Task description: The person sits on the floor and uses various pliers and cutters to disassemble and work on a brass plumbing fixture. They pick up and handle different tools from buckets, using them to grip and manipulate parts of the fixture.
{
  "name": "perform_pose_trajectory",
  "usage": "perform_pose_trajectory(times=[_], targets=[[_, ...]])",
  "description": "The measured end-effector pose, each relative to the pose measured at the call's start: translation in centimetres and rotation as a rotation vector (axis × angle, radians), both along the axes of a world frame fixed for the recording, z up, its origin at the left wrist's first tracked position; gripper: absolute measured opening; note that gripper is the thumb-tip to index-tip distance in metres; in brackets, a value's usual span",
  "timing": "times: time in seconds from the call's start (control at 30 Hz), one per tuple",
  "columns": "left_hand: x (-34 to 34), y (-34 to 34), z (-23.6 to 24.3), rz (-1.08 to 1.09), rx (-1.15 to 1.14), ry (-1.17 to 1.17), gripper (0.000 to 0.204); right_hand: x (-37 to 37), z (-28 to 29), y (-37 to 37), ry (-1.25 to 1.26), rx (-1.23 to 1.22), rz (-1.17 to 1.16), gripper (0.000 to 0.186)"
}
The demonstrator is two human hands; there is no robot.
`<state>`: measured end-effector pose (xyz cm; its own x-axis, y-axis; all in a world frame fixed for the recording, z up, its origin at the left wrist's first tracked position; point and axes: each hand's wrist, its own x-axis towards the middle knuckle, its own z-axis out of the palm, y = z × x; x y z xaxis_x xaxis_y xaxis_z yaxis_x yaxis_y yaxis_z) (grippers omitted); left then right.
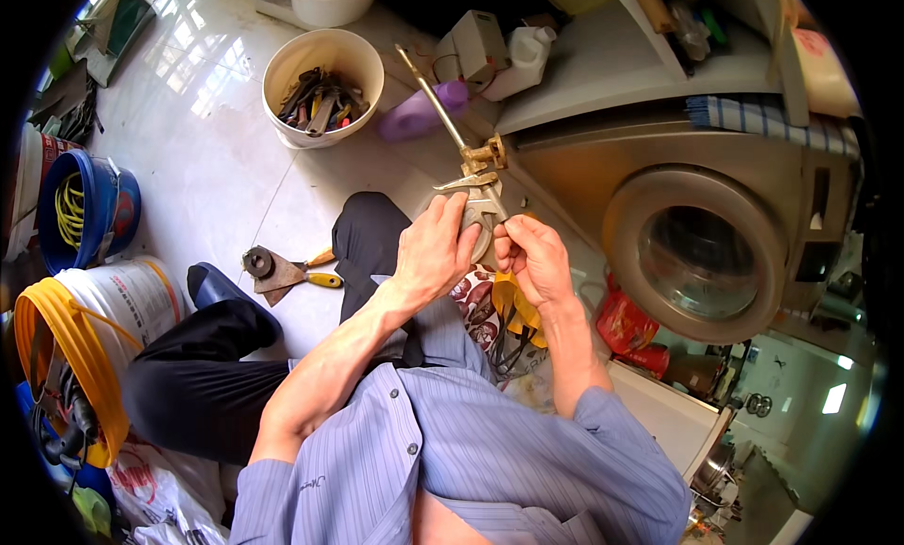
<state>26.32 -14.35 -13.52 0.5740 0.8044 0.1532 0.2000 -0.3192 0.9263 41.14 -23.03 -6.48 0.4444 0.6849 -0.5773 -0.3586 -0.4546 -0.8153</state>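
Observation:
A metal tool with a long shaft [428,88], a brass-coloured fitting [480,156] and a rounded metal base [478,199] stands upright or tilted before me; I cannot tell which. My left hand [429,247] lies on the base, fingers closed round its edge. At the base's right, my right hand [530,261] pinches a thin metal piece running down from the fitting; its tip is hidden. Below, between my legs, is a patterned cloth [474,319] with yellow material [516,310]. On the floor to the left lie scrapers [281,274] with yellow handles and a dark ring [259,262].
A white bucket of tools [322,60] stands ahead, near a purple jug [405,121] and a white jug [523,60]. A washing machine [574,154] is at my right. A blue bucket [118,206] and a yellow-rimmed bucket [132,291] stand at my left.

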Motion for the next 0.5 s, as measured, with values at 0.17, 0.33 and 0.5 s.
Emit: perform_pose_trajectory(times=[0.17,0.33,0.5], targets=[[0.2,0.1,0.0,-0.016,-0.033,-0.084,0.044,-0.1,-0.6,-0.5,0.135,0.12,-0.106,0.018],[0.1,0.5,0.3,0.018,-0.084,-0.137,0.043,-0.9,-1.8,-0.7,0.217,0.25,-0.163,0.018],[0.1,0.6,-0.1,0.024,-0.18,-0.218,0.04,-1.1,-2.0,-1.2,0.111,0.23,-0.145,0.017]])
